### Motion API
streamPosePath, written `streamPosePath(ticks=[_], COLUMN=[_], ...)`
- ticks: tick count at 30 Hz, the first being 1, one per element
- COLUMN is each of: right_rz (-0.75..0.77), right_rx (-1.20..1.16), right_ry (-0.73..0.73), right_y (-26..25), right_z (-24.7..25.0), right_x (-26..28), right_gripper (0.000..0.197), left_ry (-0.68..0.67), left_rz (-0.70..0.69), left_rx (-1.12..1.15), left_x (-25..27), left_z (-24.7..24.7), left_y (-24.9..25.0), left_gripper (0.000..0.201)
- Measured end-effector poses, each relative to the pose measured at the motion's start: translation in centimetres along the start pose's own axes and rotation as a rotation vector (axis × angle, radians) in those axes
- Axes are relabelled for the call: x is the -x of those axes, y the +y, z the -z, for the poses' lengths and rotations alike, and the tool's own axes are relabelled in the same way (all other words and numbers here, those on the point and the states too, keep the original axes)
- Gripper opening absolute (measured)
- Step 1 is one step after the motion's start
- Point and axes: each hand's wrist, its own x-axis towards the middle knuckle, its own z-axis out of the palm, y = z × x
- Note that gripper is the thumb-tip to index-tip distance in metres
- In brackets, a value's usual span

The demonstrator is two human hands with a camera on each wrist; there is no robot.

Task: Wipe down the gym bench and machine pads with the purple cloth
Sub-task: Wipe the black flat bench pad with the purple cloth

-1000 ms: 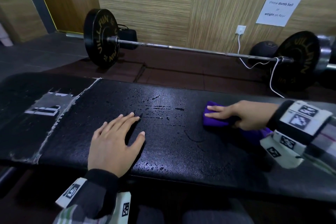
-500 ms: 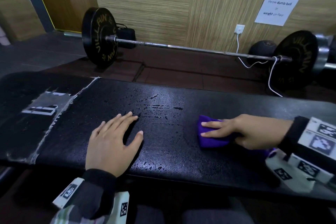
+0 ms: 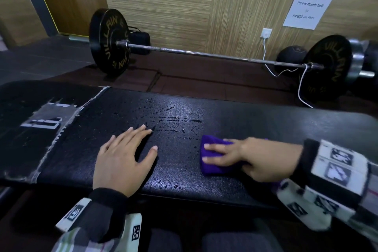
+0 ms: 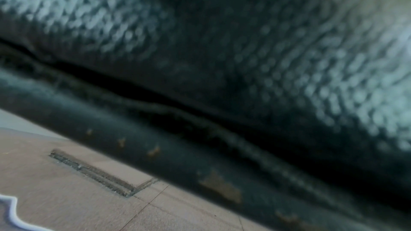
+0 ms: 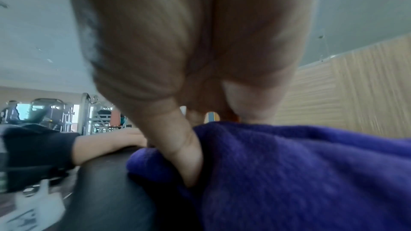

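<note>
The black gym bench (image 3: 266, 127) runs left to right before me, its middle wet with droplets (image 3: 173, 120). The purple cloth (image 3: 210, 168) lies folded on the pad, right of centre. My right hand (image 3: 235, 155) presses it down with straight fingers. In the right wrist view the thumb (image 5: 184, 155) digs into the purple cloth (image 5: 289, 173). My left hand (image 3: 131, 149) lies flat and spread on the pad, left of the cloth, holding nothing. The left wrist view shows only the blurred bench (image 4: 222, 59) edge and floor.
A loaded barbell (image 3: 204, 53) lies on the floor behind the bench, along a wood-panelled wall. A white cable (image 3: 300, 88) hangs from a wall socket over the bar. The bench's left end has a worn, taped patch (image 3: 47, 120). A medicine ball (image 3: 290, 55) sits by the right plate.
My right hand has slid the cloth leftward and toward the near edge of the pad. The left hand has stayed flat in the same place.
</note>
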Motion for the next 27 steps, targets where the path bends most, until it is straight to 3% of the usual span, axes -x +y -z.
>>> streamPosePath(ticks=[4,8,12,17,23,27], right_rz=[0.108,-0.011,-0.181,-0.27,-0.154,-0.314], right_rx=[-0.142,-0.202,-0.085,0.039,-0.011,0.047], right_ry=[-0.013,0.025,0.027,0.035,0.213,0.377], right_y=[0.4,2.2,3.2,-0.9,-4.8,-4.2], right_z=[-2.1,-1.5,0.0,0.1,-4.8,-8.5], right_x=[3.6,5.0,3.3,-0.2,3.2,6.4], right_gripper=[0.087,0.087,0.085,0.08,0.055,0.049], left_ry=[-0.004,0.002,0.01,-0.003,-0.003,-0.002], left_rz=[-0.001,0.003,0.002,-0.001,-0.024,-0.027], left_rx=[-0.004,-0.005,-0.013,-0.02,-0.014,-0.012], left_x=[-0.1,-0.1,-0.1,-0.1,0.0,-0.1], left_z=[-0.1,-0.2,-0.2,-0.3,-0.4,-0.5], left_y=[-0.1,-0.1,-0.1,-0.2,-0.4,-0.6], left_gripper=[0.054,0.054,0.055,0.057,0.057,0.058])
